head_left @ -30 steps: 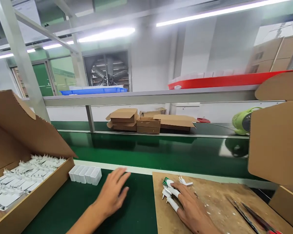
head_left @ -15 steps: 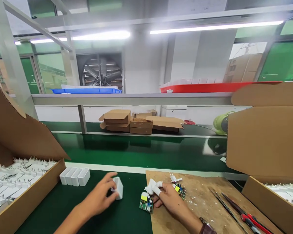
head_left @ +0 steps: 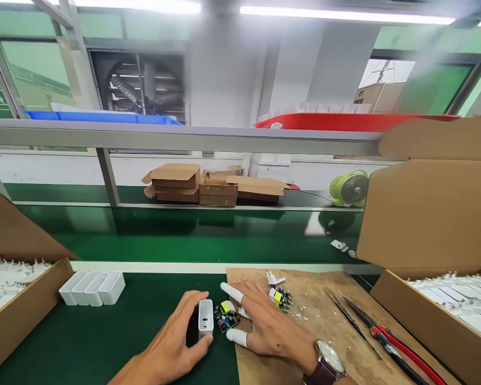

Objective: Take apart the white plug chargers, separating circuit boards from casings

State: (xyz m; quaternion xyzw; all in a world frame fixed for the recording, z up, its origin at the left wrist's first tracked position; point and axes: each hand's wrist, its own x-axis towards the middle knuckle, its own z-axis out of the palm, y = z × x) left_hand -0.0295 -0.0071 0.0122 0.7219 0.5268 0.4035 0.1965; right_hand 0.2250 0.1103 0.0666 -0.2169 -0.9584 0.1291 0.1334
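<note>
My left hand point(head_left: 184, 337) is closed around a white charger housing point(head_left: 206, 315), with fingers on its far left and thumb at its near end. The housing stands on the green mat with a small slot in the top. Just right of it lies a small circuit board point(head_left: 224, 316) with a yellow-wrapped part. My right hand point(head_left: 264, 323) wears white finger covers; its fingers are spread beside that board, and whether one touches it I cannot tell. Past this hand, a second circuit board point(head_left: 280, 299) and a white plug piece point(head_left: 273, 278) lie on the brown board.
Several white housings point(head_left: 92, 289) stand in a row at left. Open cartons of white plug parts flank me, left carton point(head_left: 28, 299) and right carton point(head_left: 428, 305). Tweezers point(head_left: 355, 323) and red-handled pliers point(head_left: 388, 337) lie on the brown board point(head_left: 316, 315). A shelf rail point(head_left: 224, 138) crosses ahead.
My left hand has taken hold of the housing, now standing with its slotted end up. My right hand has spread its fingers, and the circuit board lies beside the housing. The view has shifted.
</note>
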